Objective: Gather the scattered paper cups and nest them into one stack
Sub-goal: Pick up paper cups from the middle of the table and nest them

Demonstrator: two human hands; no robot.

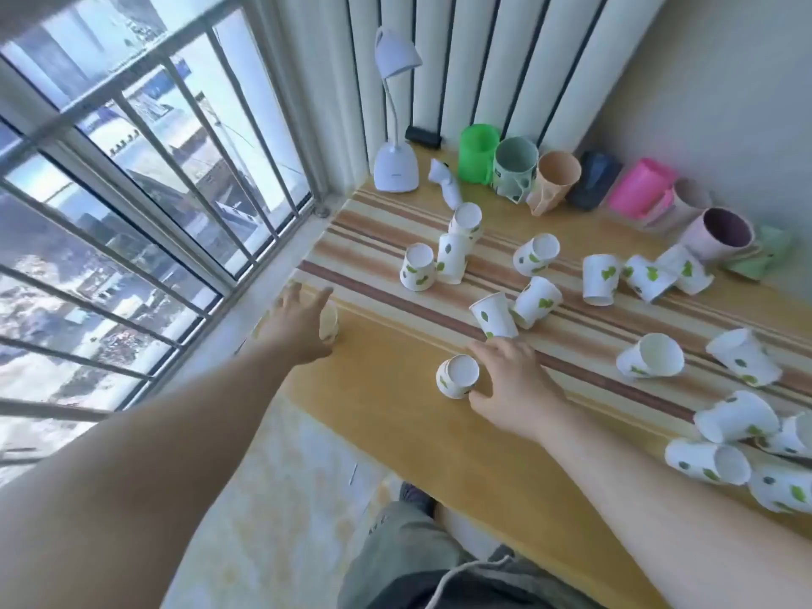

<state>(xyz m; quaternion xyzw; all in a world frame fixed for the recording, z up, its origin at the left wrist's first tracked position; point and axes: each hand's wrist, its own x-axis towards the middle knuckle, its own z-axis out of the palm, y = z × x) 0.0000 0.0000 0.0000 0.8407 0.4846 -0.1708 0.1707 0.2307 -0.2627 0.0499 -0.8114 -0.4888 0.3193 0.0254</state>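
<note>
Several white paper cups with green leaf prints lie scattered over the striped yellow table, some upright, some tipped over. One upright cup stands near the front, and my right hand is spread beside it, thumb and fingers touching its right side. My left hand reaches to the table's left edge, fingers apart around a cup that it mostly hides. A leaning short stack stands farther back. More cups pile up at the right edge.
Along the back stand coloured plastic cups, green, pale green, peach, dark, pink and mauve, plus a white desk lamp. A barred window is at left, a radiator behind. My legs show below the table's front edge.
</note>
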